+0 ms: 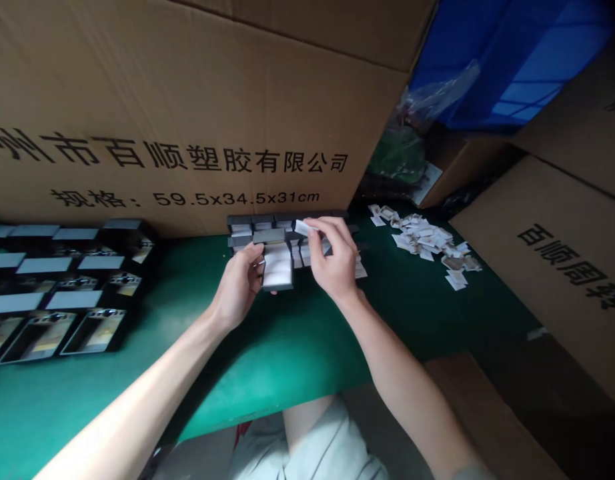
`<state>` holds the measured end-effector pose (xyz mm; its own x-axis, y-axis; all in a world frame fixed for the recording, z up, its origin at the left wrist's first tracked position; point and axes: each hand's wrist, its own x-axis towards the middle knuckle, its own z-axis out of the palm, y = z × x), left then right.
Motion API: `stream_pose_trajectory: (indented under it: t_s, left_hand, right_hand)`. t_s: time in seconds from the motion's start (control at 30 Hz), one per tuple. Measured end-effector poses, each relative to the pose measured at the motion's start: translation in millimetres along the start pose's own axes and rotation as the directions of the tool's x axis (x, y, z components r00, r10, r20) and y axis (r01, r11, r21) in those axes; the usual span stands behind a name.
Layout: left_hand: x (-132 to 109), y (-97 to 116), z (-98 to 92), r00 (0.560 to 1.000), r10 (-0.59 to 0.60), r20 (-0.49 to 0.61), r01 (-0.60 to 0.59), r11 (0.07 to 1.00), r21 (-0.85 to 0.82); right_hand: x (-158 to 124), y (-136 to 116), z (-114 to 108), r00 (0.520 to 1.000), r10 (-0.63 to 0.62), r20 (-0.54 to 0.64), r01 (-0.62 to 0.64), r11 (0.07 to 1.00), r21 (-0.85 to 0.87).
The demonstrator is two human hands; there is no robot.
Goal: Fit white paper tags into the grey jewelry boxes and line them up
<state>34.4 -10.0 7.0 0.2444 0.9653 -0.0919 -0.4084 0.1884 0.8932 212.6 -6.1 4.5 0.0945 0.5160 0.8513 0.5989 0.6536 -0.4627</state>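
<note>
My left hand (241,283) grips a small dark jewelry box (277,267) by its left side, lid raised, with a white lining facing me. Just right of it, my right hand (335,257) pinches a small white insert (304,228) between thumb and fingers, apart from the box. Behind both hands stand rows of similar dark boxes (241,227) with white linings, partly hidden by the hands. A loose pile of white inserts (422,235) lies on the table to the right.
Rows of open dark boxes with unlined insides (95,330) fill the left of the green table (267,360). A large cardboard carton (197,100) walls off the back. Another carton (562,247) stands at right, with a blue bin (487,60) and plastic bags (397,153) behind.
</note>
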Motion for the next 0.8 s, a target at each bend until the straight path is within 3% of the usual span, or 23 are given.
stream_pose_trajectory:
  t_s: [0.2,0.37,0.53,0.8]
  left_hand:
    - [1.3,-1.7,-0.2,1.0,0.013,-0.025,-0.013,1.0,0.01]
    - [1.3,-1.6,0.1,1.0,0.016,0.001,-0.016,1.0,0.02]
    - [1.2,1.1,0.4,0.999,0.035,-0.006,-0.035,0.999,0.022]
    - [1.5,0.1,-1.0,0.999,0.036,-0.02,-0.035,0.998,0.045]
  right_hand:
    - [-3.2,2.8,0.7,0.996,-0.028,0.09,0.034,0.997,-0.064]
    - [-6.5,3.2,1.6,0.994,0.041,0.104,-0.04,0.999,-0.011]
    - [-8.3,3.2,6.3,0.985,0.153,0.074,-0.155,0.987,0.026]
    - [-4.3,-0.4,4.6,0.991,0.131,-0.014,-0.131,0.991,0.022]
